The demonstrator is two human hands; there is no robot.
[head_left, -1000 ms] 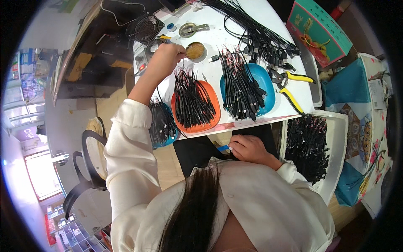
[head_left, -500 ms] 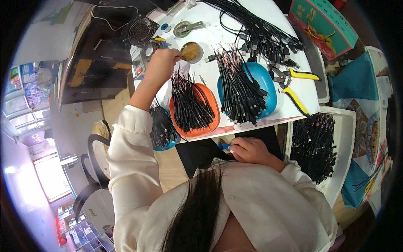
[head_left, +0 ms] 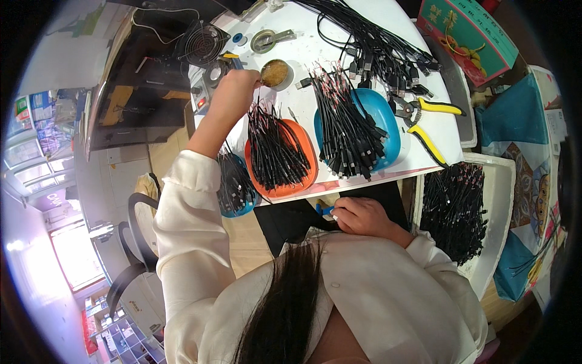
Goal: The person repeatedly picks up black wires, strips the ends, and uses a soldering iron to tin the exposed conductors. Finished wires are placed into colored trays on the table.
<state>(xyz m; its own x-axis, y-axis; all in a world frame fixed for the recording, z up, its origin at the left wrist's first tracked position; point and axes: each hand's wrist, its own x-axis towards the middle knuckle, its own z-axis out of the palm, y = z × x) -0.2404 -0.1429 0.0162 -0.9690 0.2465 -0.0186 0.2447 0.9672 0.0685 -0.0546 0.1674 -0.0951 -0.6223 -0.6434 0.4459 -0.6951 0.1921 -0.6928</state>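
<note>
Black cables (head_left: 280, 155) near the desk's (head_left: 308, 56) front edge look light, bendy, best gripped mid-jacket; left hand's (head_left: 238, 90) fingers bunch, right hand (head_left: 364, 216) curls, any held contents unclear.

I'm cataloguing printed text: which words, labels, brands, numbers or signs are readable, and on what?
Green box: printed characters visible; not copied here.
Purple panel, far left: pale letters; not copied here.
White sheet, far right: print too small to read.
Shelf packages: too blurred.
Cables: no readable print.
</note>
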